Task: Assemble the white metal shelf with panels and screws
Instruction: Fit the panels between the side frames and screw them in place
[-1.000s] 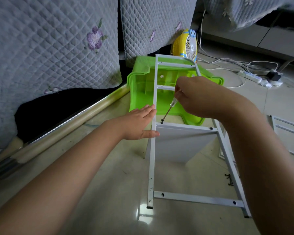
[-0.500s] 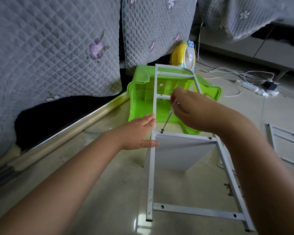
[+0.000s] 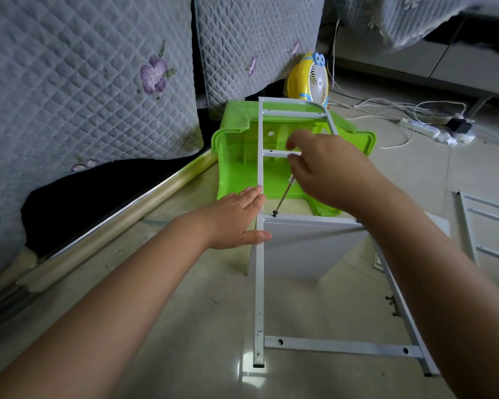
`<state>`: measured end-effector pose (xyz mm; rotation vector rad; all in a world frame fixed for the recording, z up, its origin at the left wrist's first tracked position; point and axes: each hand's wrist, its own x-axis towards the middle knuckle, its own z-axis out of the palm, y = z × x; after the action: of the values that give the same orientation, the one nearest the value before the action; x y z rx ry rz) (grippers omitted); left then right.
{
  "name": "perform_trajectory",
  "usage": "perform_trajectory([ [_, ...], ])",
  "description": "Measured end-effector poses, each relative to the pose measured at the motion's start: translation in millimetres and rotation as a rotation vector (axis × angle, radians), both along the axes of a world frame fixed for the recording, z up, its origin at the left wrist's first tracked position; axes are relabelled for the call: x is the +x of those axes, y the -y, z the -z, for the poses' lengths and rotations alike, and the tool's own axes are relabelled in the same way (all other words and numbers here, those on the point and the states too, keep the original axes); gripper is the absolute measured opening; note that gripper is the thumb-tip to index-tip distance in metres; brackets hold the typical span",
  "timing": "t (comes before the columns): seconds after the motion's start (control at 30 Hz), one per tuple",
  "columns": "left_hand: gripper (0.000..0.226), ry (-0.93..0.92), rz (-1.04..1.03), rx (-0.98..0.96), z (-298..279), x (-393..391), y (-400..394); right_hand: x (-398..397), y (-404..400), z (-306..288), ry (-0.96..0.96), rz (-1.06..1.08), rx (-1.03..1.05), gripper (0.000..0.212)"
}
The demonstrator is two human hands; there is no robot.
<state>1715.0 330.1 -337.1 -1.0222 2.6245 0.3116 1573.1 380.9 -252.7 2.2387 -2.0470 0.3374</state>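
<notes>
A white metal ladder-like side frame (image 3: 259,283) lies tilted over a white panel (image 3: 306,246) that stands on the floor beneath it. My left hand (image 3: 236,218) presses flat against the frame's left rail, fingers straight, thumb under the rail. My right hand (image 3: 326,171) holds a screwdriver (image 3: 284,195) whose tip sits on a dark screw (image 3: 274,214) at the panel's top left corner. The screwdriver's handle is hidden in my fingers.
A green plastic stool (image 3: 242,156) lies on its side behind the frame. A yellow fan (image 3: 310,79) and a power strip (image 3: 427,129) with cables sit beyond it. A second white frame (image 3: 484,223) lies at right. Loose screws (image 3: 393,305) lie on the tiles. Quilted sofa covers hang at left.
My right hand's fingers have shifted on the screwdriver, spreading apart while the tip stays on the screw. The left hand has stayed on the rail. The view moved slightly.
</notes>
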Motion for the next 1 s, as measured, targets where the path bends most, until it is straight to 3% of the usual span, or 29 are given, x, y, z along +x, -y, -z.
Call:
perform_trajectory([
  [0.23,0.076,0.116,-0.032,-0.057,-5,-7,-2,-4,-3,-7,-0.021,-0.073,0.118,0.025],
  [0.47,0.059,-0.036,-0.12,-0.102,1,-9,-19,-9,-8,-10,-0.062,-0.072,0.169,0.022],
  [0.63,0.057,-0.086,-0.191,-0.179,7,-12,-30,-8,-6,-12,-0.129,0.018,0.106,0.035],
  [1.0,0.056,-0.117,-0.188,-0.167,8,-9,-32,-8,-7,-3,0.044,-0.134,0.094,0.026],
])
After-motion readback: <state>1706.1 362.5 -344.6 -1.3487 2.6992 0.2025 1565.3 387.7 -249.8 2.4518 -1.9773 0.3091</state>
